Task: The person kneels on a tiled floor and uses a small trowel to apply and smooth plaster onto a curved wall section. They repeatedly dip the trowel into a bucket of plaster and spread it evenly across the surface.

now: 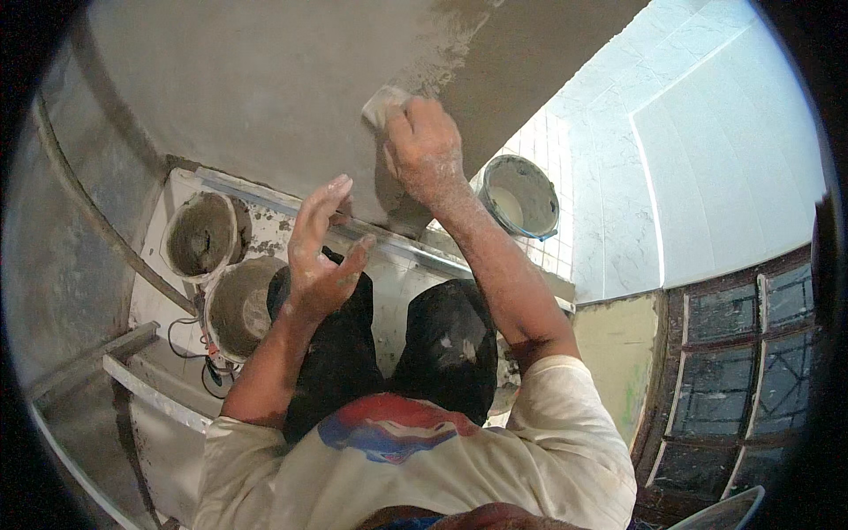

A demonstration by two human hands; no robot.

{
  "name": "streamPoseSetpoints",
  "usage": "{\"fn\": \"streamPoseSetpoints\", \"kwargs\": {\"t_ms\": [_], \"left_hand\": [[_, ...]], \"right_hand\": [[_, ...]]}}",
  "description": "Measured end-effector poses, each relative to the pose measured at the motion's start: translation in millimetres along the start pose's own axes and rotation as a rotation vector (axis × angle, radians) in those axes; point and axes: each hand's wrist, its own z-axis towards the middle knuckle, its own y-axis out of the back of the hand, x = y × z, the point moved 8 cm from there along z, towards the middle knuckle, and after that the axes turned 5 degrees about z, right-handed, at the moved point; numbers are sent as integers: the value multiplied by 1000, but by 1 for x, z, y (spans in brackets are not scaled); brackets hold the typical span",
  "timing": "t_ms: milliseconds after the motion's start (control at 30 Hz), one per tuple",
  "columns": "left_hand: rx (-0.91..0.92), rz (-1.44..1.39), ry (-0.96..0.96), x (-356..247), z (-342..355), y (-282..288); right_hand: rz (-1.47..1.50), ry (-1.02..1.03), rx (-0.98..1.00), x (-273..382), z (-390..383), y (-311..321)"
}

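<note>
My right hand [422,148] is closed around a pale, sponge-like block [383,106], held against the grey plastered wall [265,79]. The hand covers much of the block, so its exact kind is unclear. Around it the plaster is smooth and grey on the left, with a rough, patchy edge above and a darker brown area to the right. My left hand [322,256] hangs in front of the wall's lower part, fingers apart and holding nothing. Whitish dust coats the skin of both hands.
Two mortar-smeared buckets [201,237] [237,309] stand at the left, near a cable [185,340]. Beyond my right forearm is a bucket with cloudy liquid [521,196]. A long metal straightedge [406,252] runs along the wall's foot. A dark-framed window [724,380] is at right.
</note>
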Motion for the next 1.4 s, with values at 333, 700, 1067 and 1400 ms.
{"fn": "streamPoseSetpoints", "kwargs": {"t_ms": [333, 700, 1067, 1400], "left_hand": [[8, 119, 0, -2, 5, 9], [-113, -86, 161, 6, 0, 26], [-86, -72, 133, -2, -1, 23], [-73, -71, 86, -2, 2, 18]], "right_hand": [[-204, 115, -370, -23, 33, 77], [-174, 18, -524, -64, 13, 148], [71, 57, 143, -10, -107, -62], [54, -45, 39, -10, -85, -34]]}}
